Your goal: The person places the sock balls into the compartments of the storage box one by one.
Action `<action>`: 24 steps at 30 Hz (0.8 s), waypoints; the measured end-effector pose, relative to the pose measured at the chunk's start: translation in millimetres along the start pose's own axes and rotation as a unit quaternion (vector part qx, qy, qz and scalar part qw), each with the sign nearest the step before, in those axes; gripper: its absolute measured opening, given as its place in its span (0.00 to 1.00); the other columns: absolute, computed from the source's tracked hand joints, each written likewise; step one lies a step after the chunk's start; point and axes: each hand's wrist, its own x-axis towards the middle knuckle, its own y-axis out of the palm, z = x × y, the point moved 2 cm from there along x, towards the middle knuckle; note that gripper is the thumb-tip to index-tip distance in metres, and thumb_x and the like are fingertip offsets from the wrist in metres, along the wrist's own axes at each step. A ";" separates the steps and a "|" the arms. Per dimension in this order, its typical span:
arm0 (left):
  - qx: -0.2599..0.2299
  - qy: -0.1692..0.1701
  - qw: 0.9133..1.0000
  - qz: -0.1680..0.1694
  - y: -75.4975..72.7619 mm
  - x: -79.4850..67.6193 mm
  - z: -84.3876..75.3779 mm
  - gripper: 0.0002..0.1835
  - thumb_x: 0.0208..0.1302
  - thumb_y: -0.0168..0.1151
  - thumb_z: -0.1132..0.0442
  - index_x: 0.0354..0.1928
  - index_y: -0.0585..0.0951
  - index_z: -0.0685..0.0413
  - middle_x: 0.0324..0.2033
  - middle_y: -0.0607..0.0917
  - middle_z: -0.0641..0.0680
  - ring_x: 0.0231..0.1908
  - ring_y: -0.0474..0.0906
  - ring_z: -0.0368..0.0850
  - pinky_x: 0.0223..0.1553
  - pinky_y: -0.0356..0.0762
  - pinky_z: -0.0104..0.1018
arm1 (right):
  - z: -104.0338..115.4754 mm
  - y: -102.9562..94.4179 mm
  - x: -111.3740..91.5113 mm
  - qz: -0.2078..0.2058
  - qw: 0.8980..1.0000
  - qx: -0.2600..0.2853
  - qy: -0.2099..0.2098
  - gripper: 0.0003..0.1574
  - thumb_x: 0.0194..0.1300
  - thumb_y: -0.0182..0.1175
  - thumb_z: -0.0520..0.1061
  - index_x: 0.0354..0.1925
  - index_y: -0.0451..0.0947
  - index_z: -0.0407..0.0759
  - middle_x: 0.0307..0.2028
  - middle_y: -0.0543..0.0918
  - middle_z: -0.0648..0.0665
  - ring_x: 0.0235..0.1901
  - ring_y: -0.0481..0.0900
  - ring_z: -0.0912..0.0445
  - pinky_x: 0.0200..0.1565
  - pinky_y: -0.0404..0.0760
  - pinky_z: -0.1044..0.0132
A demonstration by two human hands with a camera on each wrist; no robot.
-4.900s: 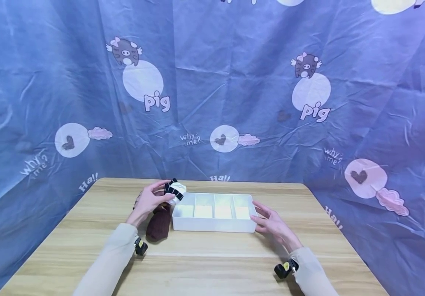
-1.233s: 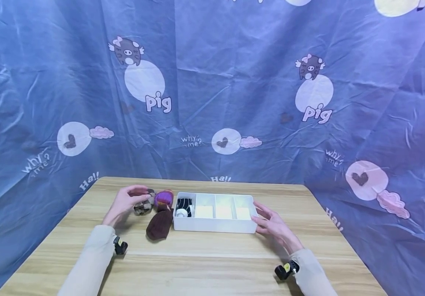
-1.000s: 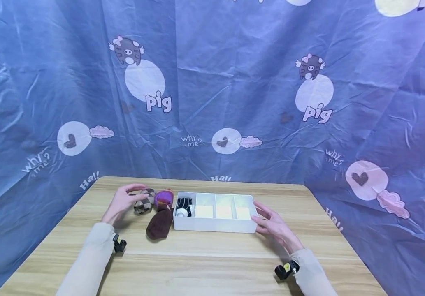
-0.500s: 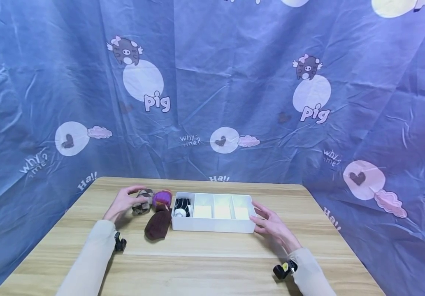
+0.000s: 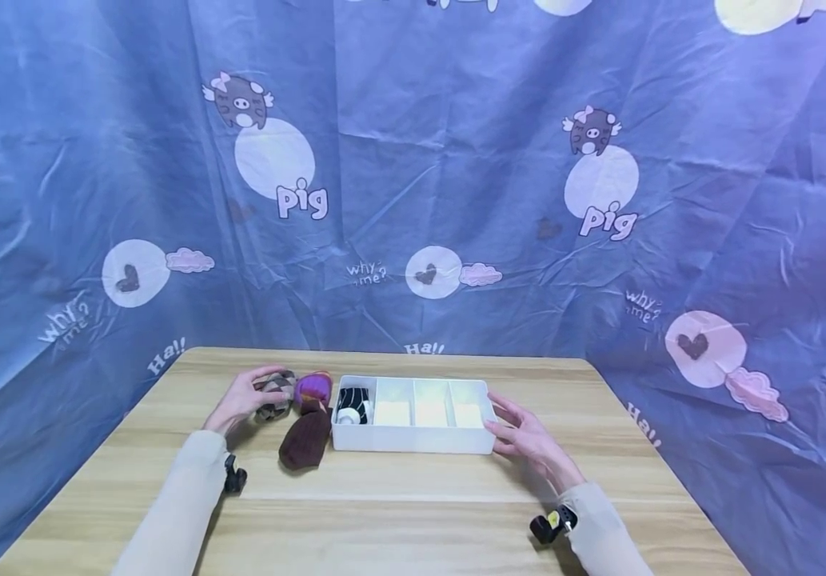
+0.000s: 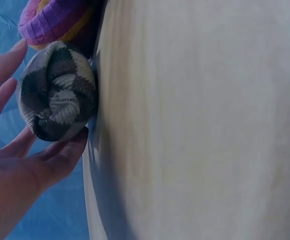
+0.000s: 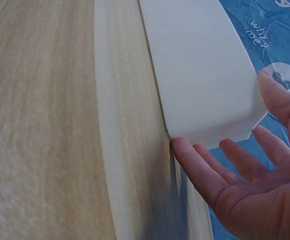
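My left hand (image 5: 238,400) is at a rolled-up checked sock (image 6: 59,95) in grey, brown and cream, at the left of the table. Its thumb presses the near side and its fingers reach round the far side. Beside that sock lie a purple-and-orange rolled sock (image 5: 313,389) and a dark brown one (image 5: 305,440). A white box (image 5: 413,438) with a row of compartments stands to their right. Its leftmost compartment contains a black-and-white rolled sock (image 5: 353,405). At the box's right end, my right hand (image 7: 255,185) touches the wall with extended fingers, thumb at the top edge.
The wooden table (image 5: 398,528) extends in front of the box and to both sides. A blue printed curtain (image 5: 384,200) hangs behind the table's back edge and along its sides. Dark wrist cameras sit on both sleeves.
The black-and-white sock, earlier in my left hand, now lies in the leftmost compartment. My left hand has moved left and closed in on the checked sock. The right hand stays at the box.
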 end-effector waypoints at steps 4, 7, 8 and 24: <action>-0.002 -0.006 1.000 0.001 3.8 -0.7 0.5 0.36 0.54 0.71 0.70 0.66 0.69 0.65 0.57 0.76 0.75 0.45 0.80 0.50 0.43 0.82 0.33 | -0.9 -0.6 -1.5 0.004 1.000 0.003 -0.002 0.48 0.65 0.64 0.45 0.76 0.53 0.47 0.74 0.52 0.29 0.55 0.77 0.51 0.51 0.83 0.57; 0.001 -0.017 1.000 -0.001 5.5 -1.2 0.6 0.36 0.55 0.71 0.69 0.66 0.70 0.64 0.56 0.76 0.74 0.45 0.80 0.49 0.43 0.83 0.35 | -0.2 -1.2 -2.5 0.012 1.000 0.003 -0.008 0.48 0.66 0.64 0.45 0.76 0.51 0.45 0.74 0.51 0.28 0.54 0.78 0.52 0.50 0.83 0.57; 0.002 -0.021 1.000 0.000 6.1 -1.4 0.7 0.36 0.55 0.71 0.69 0.67 0.70 0.63 0.57 0.76 0.74 0.45 0.80 0.49 0.43 0.83 0.34 | 0.1 -1.6 -2.9 0.012 1.000 0.006 -0.007 0.47 0.66 0.64 0.45 0.76 0.52 0.46 0.74 0.51 0.29 0.53 0.78 0.52 0.50 0.83 0.57; 0.031 -0.036 0.999 -0.011 2.6 -3.0 1.7 0.33 0.54 0.72 0.68 0.63 0.74 0.65 0.56 0.77 0.74 0.40 0.80 0.43 0.40 0.81 0.31 | -1.0 -1.5 -2.3 0.015 1.000 0.019 -0.010 0.48 0.67 0.63 0.44 0.76 0.51 0.45 0.74 0.51 0.29 0.55 0.76 0.52 0.52 0.82 0.57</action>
